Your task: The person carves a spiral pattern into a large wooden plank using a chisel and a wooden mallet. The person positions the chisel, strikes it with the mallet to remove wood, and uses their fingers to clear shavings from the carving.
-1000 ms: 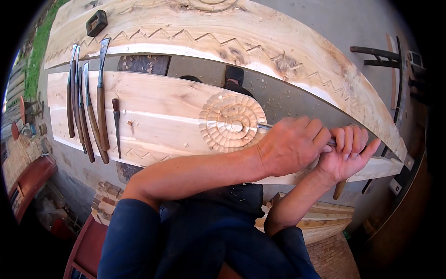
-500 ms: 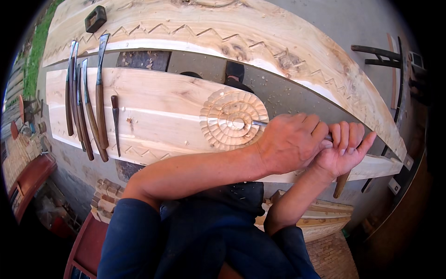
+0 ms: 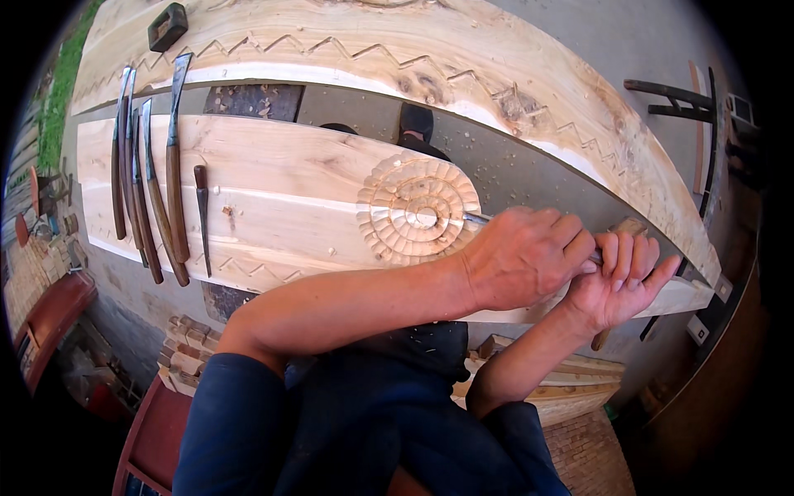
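Observation:
My left hand (image 3: 529, 256) is wrapped round a chisel, whose narrow metal blade (image 3: 476, 218) points left at the outer edge of a carved round spiral rosette (image 3: 418, 217). The rosette lies on a long pale wooden board (image 3: 289, 174). My right hand (image 3: 619, 277) curls its fingers over the back end of the same chisel, its thumb side facing right. Behind the right hand a wooden piece (image 3: 630, 226) shows at the top, and a handle end (image 3: 600, 340) shows below; the middle is hidden.
Several long chisels (image 3: 175, 182) and a shorter tool (image 3: 202, 219) lie across the board's left part. A second board (image 3: 364, 70) with a zigzag groove lies beyond, bearing a dark block-shaped object (image 3: 167, 27). Reddish chairs (image 3: 157, 438) and stacked wood blocks (image 3: 186, 355) stand near left.
Both hands have shifted slightly to the right with the chisel, and its tip has moved from the rosette's inner part to its outer edge. More of the wooden piece shows behind my right hand.

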`<state>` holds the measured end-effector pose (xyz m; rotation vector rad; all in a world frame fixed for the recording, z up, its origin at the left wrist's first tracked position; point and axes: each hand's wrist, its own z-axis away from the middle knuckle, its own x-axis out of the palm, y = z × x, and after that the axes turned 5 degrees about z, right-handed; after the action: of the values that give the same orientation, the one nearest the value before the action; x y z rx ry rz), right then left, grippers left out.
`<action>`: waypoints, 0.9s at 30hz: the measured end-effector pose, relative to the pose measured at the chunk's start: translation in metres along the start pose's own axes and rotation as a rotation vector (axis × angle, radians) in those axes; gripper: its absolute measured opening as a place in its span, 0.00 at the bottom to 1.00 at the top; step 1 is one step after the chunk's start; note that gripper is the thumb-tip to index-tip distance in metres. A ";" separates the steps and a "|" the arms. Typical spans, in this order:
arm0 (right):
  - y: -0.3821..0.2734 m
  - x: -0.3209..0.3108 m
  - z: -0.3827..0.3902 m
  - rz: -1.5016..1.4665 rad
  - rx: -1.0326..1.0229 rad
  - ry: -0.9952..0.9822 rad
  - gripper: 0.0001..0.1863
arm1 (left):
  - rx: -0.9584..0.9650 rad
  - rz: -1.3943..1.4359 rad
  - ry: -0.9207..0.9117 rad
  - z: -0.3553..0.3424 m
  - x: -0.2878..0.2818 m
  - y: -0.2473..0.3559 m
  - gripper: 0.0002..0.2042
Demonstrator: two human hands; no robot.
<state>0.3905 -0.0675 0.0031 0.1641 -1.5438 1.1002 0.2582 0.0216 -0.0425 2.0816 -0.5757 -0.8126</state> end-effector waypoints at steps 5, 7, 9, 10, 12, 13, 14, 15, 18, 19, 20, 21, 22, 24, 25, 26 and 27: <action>0.004 -0.001 -0.001 -0.005 0.003 -0.005 0.31 | -0.019 0.003 0.005 0.002 -0.004 0.001 0.11; 0.007 -0.003 -0.002 -0.042 0.054 0.000 0.30 | -0.045 -0.017 0.034 0.003 -0.005 0.003 0.11; 0.003 0.003 0.002 -0.020 0.007 -0.021 0.30 | -0.001 -0.008 0.029 0.001 -0.005 0.003 0.11; 0.003 0.005 0.004 -0.003 -0.027 -0.036 0.30 | 0.030 -0.005 0.023 0.002 -0.006 0.002 0.11; 0.001 0.009 0.006 0.014 -0.031 -0.017 0.30 | 0.034 0.002 -0.003 0.002 -0.005 -0.001 0.11; -0.001 0.011 0.007 0.032 -0.052 -0.003 0.30 | 0.056 0.015 -0.033 0.002 -0.004 -0.001 0.12; -0.002 0.010 0.007 0.033 -0.054 -0.005 0.30 | 0.058 0.016 -0.032 0.002 -0.003 -0.001 0.12; -0.002 0.009 0.007 0.031 -0.051 -0.004 0.30 | 0.054 0.019 -0.030 0.001 -0.003 0.000 0.12; -0.002 0.008 0.007 0.031 -0.049 0.007 0.31 | 0.042 0.033 -0.024 0.001 -0.002 0.000 0.11; -0.001 0.007 0.006 0.031 -0.045 0.012 0.31 | 0.033 0.038 -0.015 0.001 -0.003 0.000 0.11; -0.001 0.008 0.006 0.030 -0.045 0.013 0.31 | 0.033 0.038 -0.017 0.001 -0.004 0.000 0.11; 0.000 0.009 0.005 0.025 -0.039 0.018 0.31 | 0.024 0.038 -0.015 0.001 -0.005 0.000 0.11; 0.001 0.009 0.005 0.020 -0.033 0.023 0.31 | 0.016 0.037 -0.013 0.000 -0.005 0.001 0.11; 0.003 0.009 0.005 0.014 -0.030 0.014 0.31 | 0.009 0.034 -0.001 0.001 -0.007 0.002 0.11; 0.004 0.009 0.005 0.011 -0.026 0.003 0.31 | 0.003 0.032 0.014 0.001 -0.007 0.002 0.11; 0.005 0.008 0.004 0.010 -0.024 0.003 0.31 | 0.001 0.030 0.015 0.002 -0.007 0.002 0.11; 0.007 0.005 0.002 -0.006 -0.022 -0.037 0.31 | 0.004 0.015 0.027 0.003 -0.007 0.002 0.11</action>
<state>0.3830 -0.0629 0.0041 0.1745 -1.5864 1.0811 0.2510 0.0236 -0.0396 2.0862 -0.5785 -0.7745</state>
